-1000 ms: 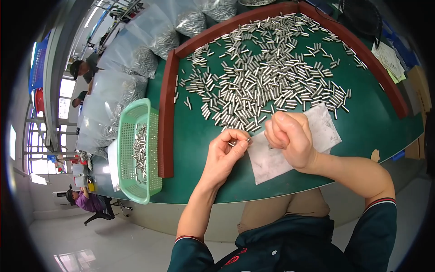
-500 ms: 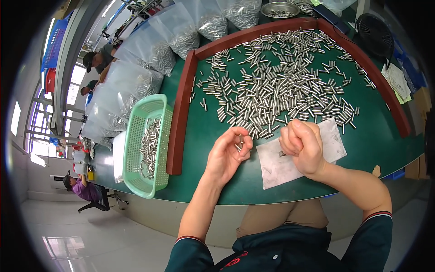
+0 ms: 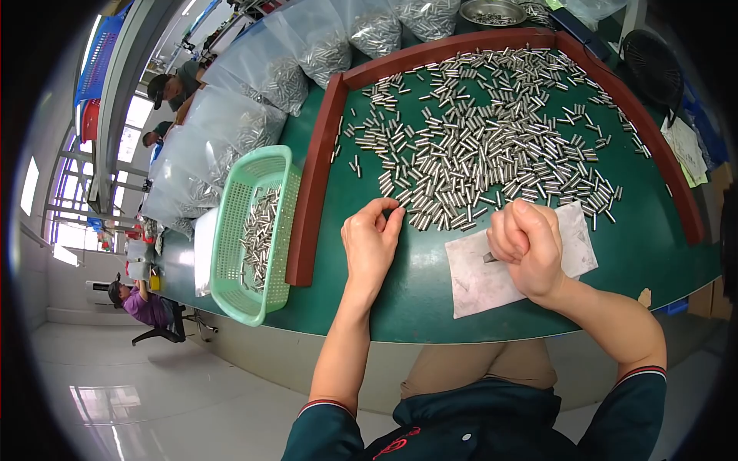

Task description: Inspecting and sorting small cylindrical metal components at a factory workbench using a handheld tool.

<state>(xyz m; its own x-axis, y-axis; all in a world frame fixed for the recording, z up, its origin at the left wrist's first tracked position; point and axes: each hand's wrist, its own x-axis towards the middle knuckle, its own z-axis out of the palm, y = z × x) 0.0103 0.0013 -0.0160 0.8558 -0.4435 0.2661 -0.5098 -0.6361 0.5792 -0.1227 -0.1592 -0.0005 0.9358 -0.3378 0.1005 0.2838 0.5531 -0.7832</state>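
Note:
Many short silvery metal pins lie in a loose heap on the green tabletop. At the heap's near left edge is my left hand, back up, with thumb and forefinger pinched together. What those fingers hold, if anything, is too small to make out. My right hand is closed in a fist above a smudged white sheet. From the underside of that fist pokes the end of a small grey metal piece; the rest of it is hidden.
A red-brown wooden rail frames the heap on three sides. Left of it stands a green plastic basket with pins inside. Clear bags of pins line the far left; a metal bowl and black fan stand behind. Other people are leftward.
My left hand has turned from palm up to back up and moved slightly left and upward to the heap's edge. My right fist stays closed over the sheet. The view has shifted slightly.

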